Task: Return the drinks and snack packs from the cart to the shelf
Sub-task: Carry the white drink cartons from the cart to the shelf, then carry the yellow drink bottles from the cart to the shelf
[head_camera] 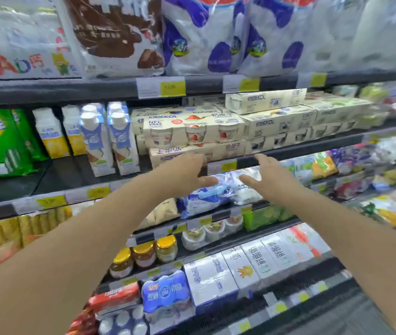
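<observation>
Both hands at a blue-white snack pack on the shelf.

The left hand [187, 172] and right hand [268, 175] have fingers straight and apart beside the snack pack [218, 192]; I would push it gently back behind the shelf edge [288, 154], flat.

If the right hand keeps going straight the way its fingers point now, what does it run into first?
Most likely the black shelf edge just beyond the right hand, or the cream yogurt multipacks stacked right above it. Depth is unclear; the blue-and-white plastic pack lies below that line.
</observation>
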Tool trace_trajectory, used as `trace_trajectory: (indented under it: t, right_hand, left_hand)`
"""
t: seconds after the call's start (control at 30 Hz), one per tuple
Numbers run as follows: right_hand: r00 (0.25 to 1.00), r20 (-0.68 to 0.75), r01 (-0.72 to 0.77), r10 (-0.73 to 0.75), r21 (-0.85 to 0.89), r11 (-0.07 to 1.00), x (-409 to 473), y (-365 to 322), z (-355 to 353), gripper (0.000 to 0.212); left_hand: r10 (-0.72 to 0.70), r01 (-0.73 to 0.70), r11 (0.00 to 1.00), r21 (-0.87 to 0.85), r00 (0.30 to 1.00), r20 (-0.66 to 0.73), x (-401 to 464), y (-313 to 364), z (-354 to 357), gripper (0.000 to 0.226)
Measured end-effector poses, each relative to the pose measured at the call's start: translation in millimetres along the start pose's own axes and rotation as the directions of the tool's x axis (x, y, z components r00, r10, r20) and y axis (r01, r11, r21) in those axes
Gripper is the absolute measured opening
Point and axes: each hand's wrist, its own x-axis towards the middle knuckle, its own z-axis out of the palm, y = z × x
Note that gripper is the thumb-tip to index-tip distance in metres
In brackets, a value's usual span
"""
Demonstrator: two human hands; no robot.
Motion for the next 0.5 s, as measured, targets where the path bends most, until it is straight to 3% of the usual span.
trace_trajectory:
  t: [0.13,0.3,0.5]
  right_hand:
    - [0.987,0.003,-0.162,0.162,-0.086,0.983,-32,119,-24,0.090]
    - [0.934,0.019,-0.350,0.357,-0.155,0.924,-88,263,-59,0.102]
    - [0.851,-0.027,-0.522,0.525,-0.153,0.839,-167,415,-87,0.094]
  left_hand:
    - [0.137,-0.140,0.988,0.069,0.990,0.044,63,95,31,0.075]
    - [0.190,-0.201,0.968,0.147,0.978,0.088,130,232,88,0.077]
    - [0.306,-0.348,0.910,0.223,0.930,0.202,174,403,142,0.092]
